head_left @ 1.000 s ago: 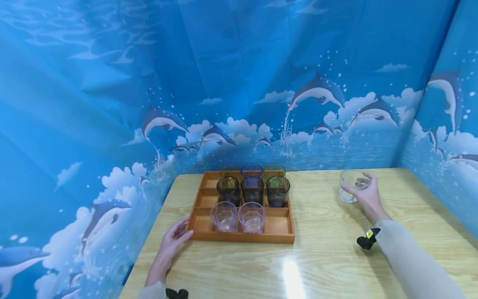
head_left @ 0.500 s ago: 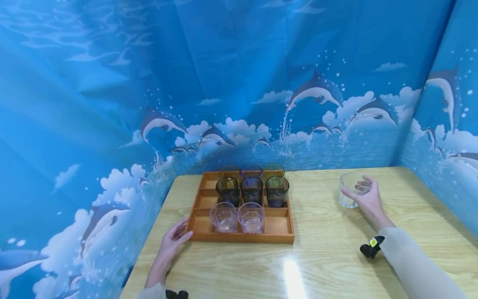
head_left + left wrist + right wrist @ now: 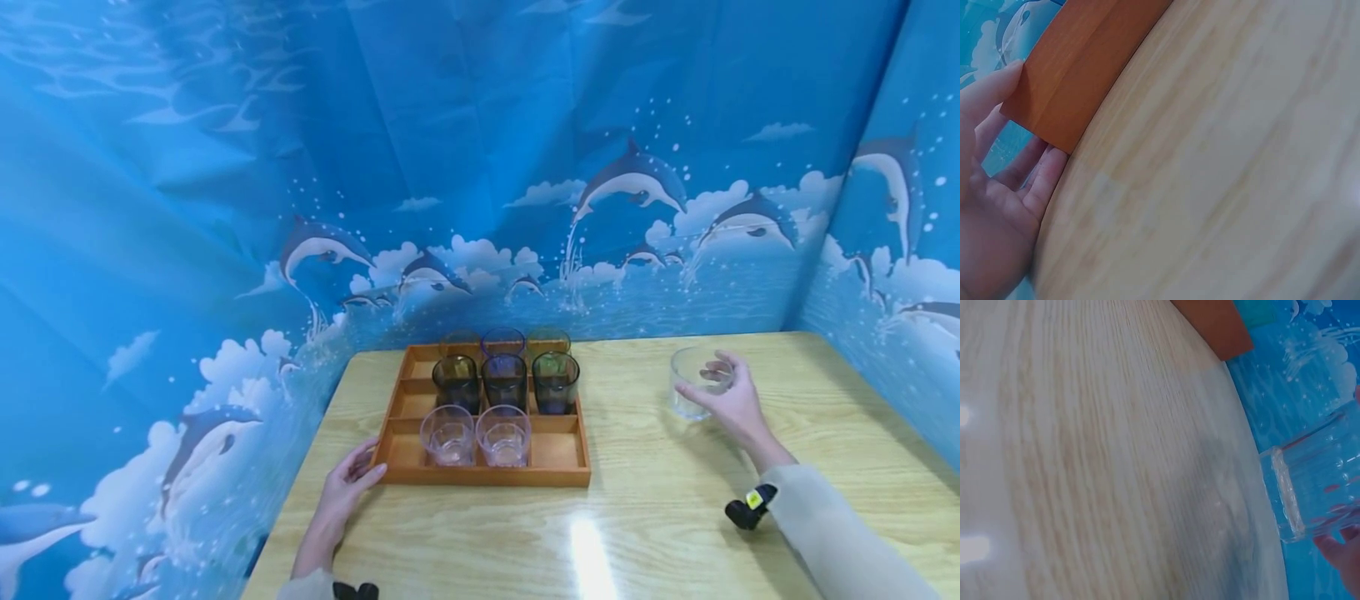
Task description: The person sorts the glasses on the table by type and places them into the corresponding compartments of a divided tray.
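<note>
My right hand point(image 3: 731, 404) grips a clear glass point(image 3: 686, 400) upright over the right side of the table, thumb on the near side and fingers behind. In the right wrist view, that clear glass point(image 3: 1316, 478) shows its thick base; only a few fingertips appear. At the tray's front left corner, my left hand point(image 3: 348, 487) holds the wooden tray point(image 3: 558, 450). The left wrist view has the thumb on the tray's upper edge and fingers along its side. Two faintly pink clear glasses point(image 3: 452, 442) stand in the front row, left and middle, with a bare compartment to their right.
Three dark grey glasses point(image 3: 505, 387) fill the middle row. Behind them are amber, blue point(image 3: 502, 337) and yellowish glasses, partly hidden. An uncovered strip runs down the tray's left side. A blue dolphin-print curtain point(image 3: 480, 208) borders the wooden table point(image 3: 510, 542) at the back.
My right hand has brought the clear glass a little to the left and toward me. The left hand and the tray stay in place, apart from a slight shift of the whole view.
</note>
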Demonstrator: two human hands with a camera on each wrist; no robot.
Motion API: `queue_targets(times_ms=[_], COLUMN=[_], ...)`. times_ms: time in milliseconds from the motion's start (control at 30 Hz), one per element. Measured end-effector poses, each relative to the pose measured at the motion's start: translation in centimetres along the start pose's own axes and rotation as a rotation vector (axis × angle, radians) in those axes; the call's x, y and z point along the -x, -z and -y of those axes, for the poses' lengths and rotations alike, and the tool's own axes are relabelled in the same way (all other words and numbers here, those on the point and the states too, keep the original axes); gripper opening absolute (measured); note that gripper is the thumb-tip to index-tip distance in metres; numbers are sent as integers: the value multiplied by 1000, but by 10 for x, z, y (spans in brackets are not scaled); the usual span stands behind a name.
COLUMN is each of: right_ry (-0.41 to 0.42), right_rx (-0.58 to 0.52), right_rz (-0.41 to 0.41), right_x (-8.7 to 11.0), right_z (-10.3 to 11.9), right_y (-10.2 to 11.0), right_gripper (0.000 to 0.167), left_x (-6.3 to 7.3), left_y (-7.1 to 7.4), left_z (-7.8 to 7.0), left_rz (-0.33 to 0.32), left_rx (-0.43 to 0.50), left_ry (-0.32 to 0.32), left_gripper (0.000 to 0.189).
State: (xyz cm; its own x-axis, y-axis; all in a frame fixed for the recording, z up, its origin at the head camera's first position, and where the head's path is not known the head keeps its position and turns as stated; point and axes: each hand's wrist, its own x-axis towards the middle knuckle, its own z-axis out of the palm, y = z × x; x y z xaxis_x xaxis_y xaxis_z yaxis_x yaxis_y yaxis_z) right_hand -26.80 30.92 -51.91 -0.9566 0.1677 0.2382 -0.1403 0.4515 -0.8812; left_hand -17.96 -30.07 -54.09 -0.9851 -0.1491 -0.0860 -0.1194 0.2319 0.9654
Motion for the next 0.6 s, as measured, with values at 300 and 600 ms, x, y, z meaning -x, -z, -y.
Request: queue_targets(times_ms=[300,600], right_ry=[34,66], right_rx=[12,7], right_rz=[70,118], right_x=[22,31], right_z=[49,53], right_y=[-3,-7], right_gripper=[92,91], left_x=[-2,-2], left_y=[0,-1], left_z=[1,3], left_rz=[3,-12], left_rx=[4,-9], left_ry=[12,-8], left_gripper=[58,58])
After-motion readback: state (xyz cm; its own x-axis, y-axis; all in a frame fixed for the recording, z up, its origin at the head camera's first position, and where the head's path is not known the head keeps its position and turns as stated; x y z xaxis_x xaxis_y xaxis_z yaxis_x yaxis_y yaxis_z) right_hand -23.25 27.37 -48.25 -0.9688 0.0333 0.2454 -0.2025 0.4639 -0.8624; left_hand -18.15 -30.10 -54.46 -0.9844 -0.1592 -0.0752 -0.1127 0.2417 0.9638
